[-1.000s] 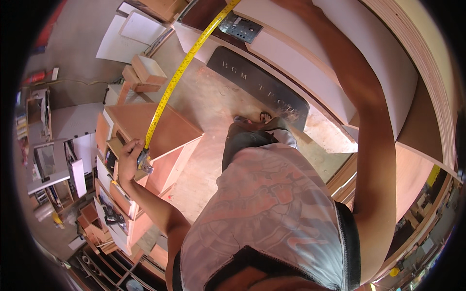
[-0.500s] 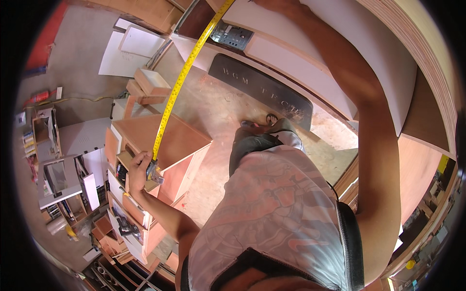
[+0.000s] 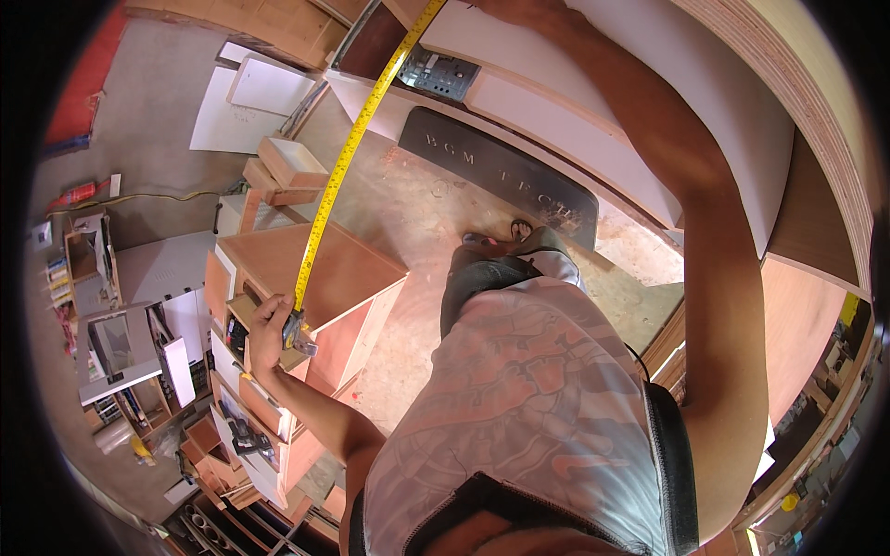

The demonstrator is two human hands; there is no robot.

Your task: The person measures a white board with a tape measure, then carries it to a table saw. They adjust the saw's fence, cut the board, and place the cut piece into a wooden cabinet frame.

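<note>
My left hand [image 3: 271, 329] is closed around a tape measure case [image 3: 297, 332], above a wooden carcass [image 3: 306, 250] at the left. The yellow blade [image 3: 341, 167] stretches diagonally up to the top edge, crossing a white panelled cabinet [image 3: 556, 100] with a grey metal fitting [image 3: 438, 70] set in it. My right arm reaches over that cabinet, and my right hand [image 3: 524, 13] is at the upper rim of the picture beside the blade. Its fingertips are too small and cut off to show what they grip.
A dark lettered board [image 3: 496, 171] lies along the cabinet's foot near my sandalled feet. White sheets [image 3: 264, 85] and stacked wooden boxes [image 3: 287, 162] are at the upper left. Shelving and offcuts [image 3: 139, 408] crowd the lower left. A curved plywood edge [image 3: 816, 111] rims the right side.
The surroundings have shifted slightly right and down in the picture. My left hand with the tape case also sits a little further right and lower. The blade remains stretched out.
</note>
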